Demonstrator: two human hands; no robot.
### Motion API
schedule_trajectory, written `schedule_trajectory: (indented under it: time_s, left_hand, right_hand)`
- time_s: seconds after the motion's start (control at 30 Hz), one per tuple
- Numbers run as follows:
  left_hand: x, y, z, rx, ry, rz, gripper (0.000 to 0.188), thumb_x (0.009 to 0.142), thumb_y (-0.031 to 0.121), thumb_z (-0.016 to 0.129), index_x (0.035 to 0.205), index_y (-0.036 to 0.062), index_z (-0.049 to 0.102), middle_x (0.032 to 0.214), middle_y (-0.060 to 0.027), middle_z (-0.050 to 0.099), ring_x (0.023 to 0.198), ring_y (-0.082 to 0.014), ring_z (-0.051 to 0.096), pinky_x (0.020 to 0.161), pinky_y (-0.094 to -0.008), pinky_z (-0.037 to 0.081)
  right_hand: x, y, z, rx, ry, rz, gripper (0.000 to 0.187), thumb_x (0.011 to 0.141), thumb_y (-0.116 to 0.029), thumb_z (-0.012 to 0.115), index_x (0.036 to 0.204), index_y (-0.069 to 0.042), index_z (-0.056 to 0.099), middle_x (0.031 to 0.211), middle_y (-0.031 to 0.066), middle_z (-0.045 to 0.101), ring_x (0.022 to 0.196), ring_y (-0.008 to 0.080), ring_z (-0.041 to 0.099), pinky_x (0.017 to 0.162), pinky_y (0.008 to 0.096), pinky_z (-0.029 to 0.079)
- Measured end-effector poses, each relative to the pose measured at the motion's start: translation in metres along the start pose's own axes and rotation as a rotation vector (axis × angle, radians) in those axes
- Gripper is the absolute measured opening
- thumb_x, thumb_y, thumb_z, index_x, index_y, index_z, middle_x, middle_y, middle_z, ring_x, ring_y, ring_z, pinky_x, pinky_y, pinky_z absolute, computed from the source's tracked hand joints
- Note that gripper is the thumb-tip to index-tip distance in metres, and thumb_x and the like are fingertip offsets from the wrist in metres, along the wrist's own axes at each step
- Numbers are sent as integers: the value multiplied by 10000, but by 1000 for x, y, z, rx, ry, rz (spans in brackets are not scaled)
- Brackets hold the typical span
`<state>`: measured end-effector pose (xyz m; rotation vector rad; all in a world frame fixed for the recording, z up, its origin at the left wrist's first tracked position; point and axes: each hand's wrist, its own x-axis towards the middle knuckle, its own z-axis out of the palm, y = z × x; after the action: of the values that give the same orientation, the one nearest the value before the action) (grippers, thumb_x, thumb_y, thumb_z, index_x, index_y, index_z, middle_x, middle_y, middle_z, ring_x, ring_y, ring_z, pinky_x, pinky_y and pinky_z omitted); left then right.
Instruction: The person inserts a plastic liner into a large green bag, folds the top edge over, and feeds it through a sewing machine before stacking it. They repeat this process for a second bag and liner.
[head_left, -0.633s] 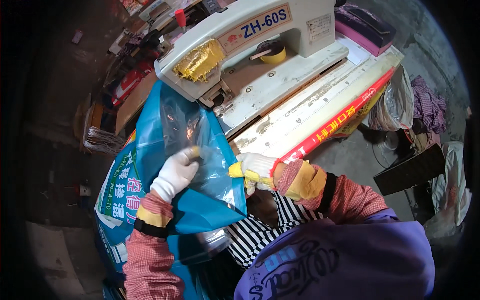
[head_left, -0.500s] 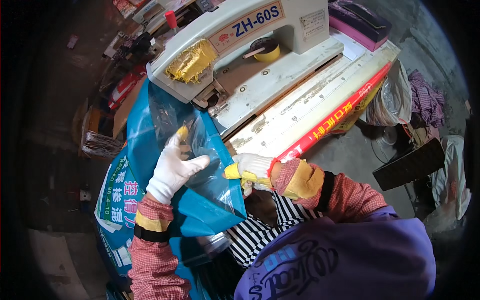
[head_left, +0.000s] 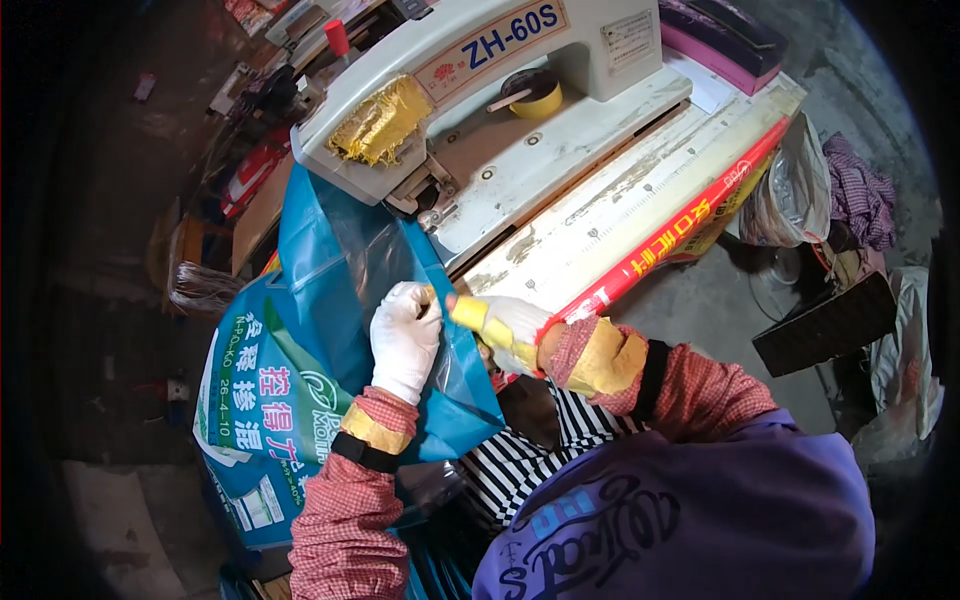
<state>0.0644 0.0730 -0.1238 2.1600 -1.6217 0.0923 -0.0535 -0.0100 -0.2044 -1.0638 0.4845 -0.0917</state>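
Observation:
A large blue plastic sack (head_left: 318, 265) hangs below the needle end of a white sewing machine (head_left: 570, 50). Clear liner film (head_left: 375, 235) shows inside its mouth. My left hand (head_left: 405, 340), in a white glove, has its fingers curled in a pinch at the sack's right edge, on the liner side. Across that edge, my right hand (head_left: 508, 330) grips the sack from the outer side. Its white glove has yellow tape around the fingers, and its lower fingers are partly hidden. The two hands' fingertips are close together.
The white machine table (head_left: 600, 220) has a red and yellow strip (head_left: 680, 235) along its near edge. A yellow roll (head_left: 535, 95) rests on the machine bed. A purple box (head_left: 725, 45) is behind. On the right are a white sack (head_left: 795, 190) and a dark box (head_left: 825, 325).
My left hand moved right from inside the sack's mouth, its spread fingers closing at the edge. The sack's printed side has swung more into view. My right hand stayed at the edge, shifting slightly.

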Motion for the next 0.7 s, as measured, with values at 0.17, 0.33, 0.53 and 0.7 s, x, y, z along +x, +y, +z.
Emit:
schedule_trajectory:
  time_s: [0.17, 0.33, 0.53, 0.7]
  left_hand:
    - [-18, 1, -1, -415, -144, -357, 111, 854, 125, 591, 825, 18, 593, 760, 2, 599, 654, -88, 524, 630, -226, 432]
    - [-25, -2, -35, -450, -447, -177, 100, 865, 120, 580, 845, 23, 567, 746, 43, 545, 696, -28, 460, 654, -186, 409]
    - [-9, 49, -120, -68, -1223, 29, 399, 817, 452, 554, 854, 57, 602, 734, -131, 622, 691, -292, 614, 646, -356, 483]
    - [6, 101, -109, 265, -1289, 119, 636, 807, 642, 421, 759, 46, 638, 715, -182, 613, 711, -381, 597, 636, -440, 483]
  right_hand:
    - [-6, -35, 18, 136, 189, 211, 571, 840, -607, 460, 712, -57, 543, 584, 90, 529, 471, 137, 488, 426, 304, 379]
    - [21, -32, 9, -404, 126, -24, 500, 837, -456, 479, 888, 26, 600, 750, 174, 615, 623, 283, 586, 616, 423, 462]
    - [-2, -64, 4, -414, 66, 249, 336, 828, -277, 505, 858, 43, 604, 773, 197, 625, 629, 286, 646, 494, 397, 504]
    - [20, -73, 6, -238, 28, 237, 338, 834, -224, 559, 960, 89, 560, 797, 224, 542, 577, 312, 545, 474, 437, 485]
